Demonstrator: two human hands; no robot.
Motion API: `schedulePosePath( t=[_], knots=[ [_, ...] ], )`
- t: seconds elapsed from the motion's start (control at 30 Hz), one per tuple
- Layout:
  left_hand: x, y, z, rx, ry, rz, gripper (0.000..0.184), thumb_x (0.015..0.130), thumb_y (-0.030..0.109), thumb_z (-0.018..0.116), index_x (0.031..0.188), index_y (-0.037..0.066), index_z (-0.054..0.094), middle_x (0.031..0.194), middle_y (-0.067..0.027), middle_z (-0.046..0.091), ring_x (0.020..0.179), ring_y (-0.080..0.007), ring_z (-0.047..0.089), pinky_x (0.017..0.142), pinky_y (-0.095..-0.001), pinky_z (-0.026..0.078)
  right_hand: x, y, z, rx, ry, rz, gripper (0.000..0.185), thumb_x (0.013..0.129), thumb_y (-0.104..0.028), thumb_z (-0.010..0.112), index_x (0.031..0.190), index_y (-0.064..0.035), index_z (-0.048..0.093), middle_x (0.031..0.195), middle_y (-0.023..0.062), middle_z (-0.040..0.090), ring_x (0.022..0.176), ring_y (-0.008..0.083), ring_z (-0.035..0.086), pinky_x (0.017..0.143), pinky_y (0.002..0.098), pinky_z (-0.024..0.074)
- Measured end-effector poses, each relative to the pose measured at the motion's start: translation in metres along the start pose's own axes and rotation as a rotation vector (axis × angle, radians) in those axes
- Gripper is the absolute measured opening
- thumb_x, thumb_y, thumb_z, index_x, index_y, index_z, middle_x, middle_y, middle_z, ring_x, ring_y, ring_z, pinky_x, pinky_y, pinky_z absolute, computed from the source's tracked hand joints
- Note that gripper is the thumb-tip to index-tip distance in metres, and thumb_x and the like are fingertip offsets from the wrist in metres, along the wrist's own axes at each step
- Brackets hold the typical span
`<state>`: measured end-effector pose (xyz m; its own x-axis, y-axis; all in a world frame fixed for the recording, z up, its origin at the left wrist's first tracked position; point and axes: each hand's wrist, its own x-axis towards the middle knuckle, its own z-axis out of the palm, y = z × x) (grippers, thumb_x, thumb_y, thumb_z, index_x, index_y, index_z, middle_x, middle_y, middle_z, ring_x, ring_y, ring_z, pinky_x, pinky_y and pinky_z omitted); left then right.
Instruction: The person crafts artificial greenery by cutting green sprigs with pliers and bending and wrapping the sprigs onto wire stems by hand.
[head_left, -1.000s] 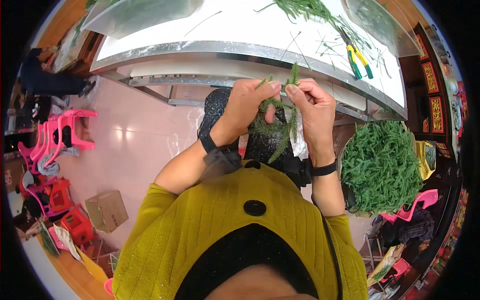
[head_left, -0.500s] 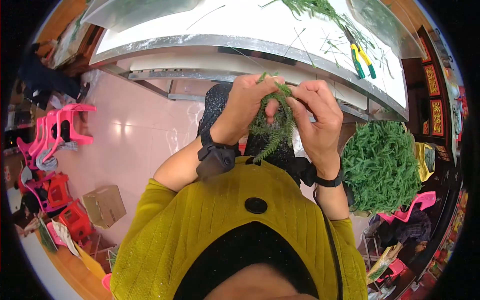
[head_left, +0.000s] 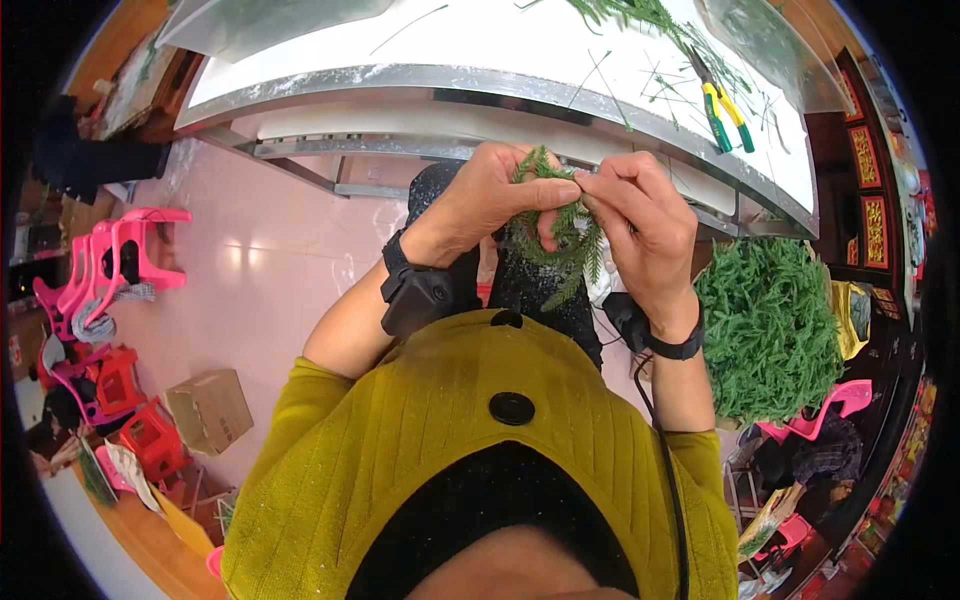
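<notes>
Sprig hangs just above the centre of the frame, bunched between both hands. The left hand grips it, thumb laid across the top and a finger showing through the greenery; the right hand pinches its upper edge, though exactly which bit is hidden. The thumbs now nearly meet, and the greenery sits in a more compact clump, which suggests that the work is at the sprig's top end.

A second ago a tip stood up between the hands; now it no longer does, and the right wrist is further right. The pliers stay on the bench, upper right, above the heap at centre right.
</notes>
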<state>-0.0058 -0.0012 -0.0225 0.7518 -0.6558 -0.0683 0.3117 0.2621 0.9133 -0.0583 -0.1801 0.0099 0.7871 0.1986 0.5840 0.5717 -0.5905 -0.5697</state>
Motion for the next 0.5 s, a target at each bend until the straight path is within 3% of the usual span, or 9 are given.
schedulePosePath(
  t=[0.33, 0.43, 0.5],
  knots=[
    [0.000, -0.008, 0.004, 0.285, 0.099, 0.136, 0.015, 0.085, 0.014, 0.066, 0.078, 0.001, 0.063, 0.063, -0.0020, 0.061, 0.055, -0.0073, 0.057, 0.051, -0.0221, 0.042, 0.003, 0.006, -0.004, 0.297, -0.097, 0.288, 0.018, 0.073, 0.005, 0.071, 0.090, -0.0001, 0.068, 0.081, 0.0090, 0.060, 0.074, 0.0209, 0.061, 0.064, 0.0294, 0.0480],
    [0.001, -0.012, 0.000, 0.404, 0.088, 0.244, 0.017, 0.087, 0.013, 0.064, 0.076, 0.000, 0.063, 0.066, -0.0027, 0.060, 0.059, -0.0087, 0.054, 0.055, -0.0250, 0.042, 0.004, 0.005, -0.006, 0.138, -0.144, 0.303, 0.017, 0.073, 0.005, 0.070, 0.089, 0.0001, 0.066, 0.082, 0.0108, 0.060, 0.073, 0.0228, 0.061, 0.063, 0.0314, 0.0478],
    [0.001, -0.011, -0.001, 0.465, 0.052, 0.305, 0.019, 0.089, 0.013, 0.061, 0.075, 0.000, 0.064, 0.068, -0.0032, 0.060, 0.061, -0.0100, 0.053, 0.058, -0.0264, 0.042, 0.004, 0.007, -0.006, 0.070, -0.111, 0.193, 0.018, 0.074, 0.006, 0.068, 0.090, 0.0002, 0.063, 0.083, 0.0122, 0.059, 0.073, 0.0258, 0.060, 0.063, 0.0333, 0.0478]
  ],
)
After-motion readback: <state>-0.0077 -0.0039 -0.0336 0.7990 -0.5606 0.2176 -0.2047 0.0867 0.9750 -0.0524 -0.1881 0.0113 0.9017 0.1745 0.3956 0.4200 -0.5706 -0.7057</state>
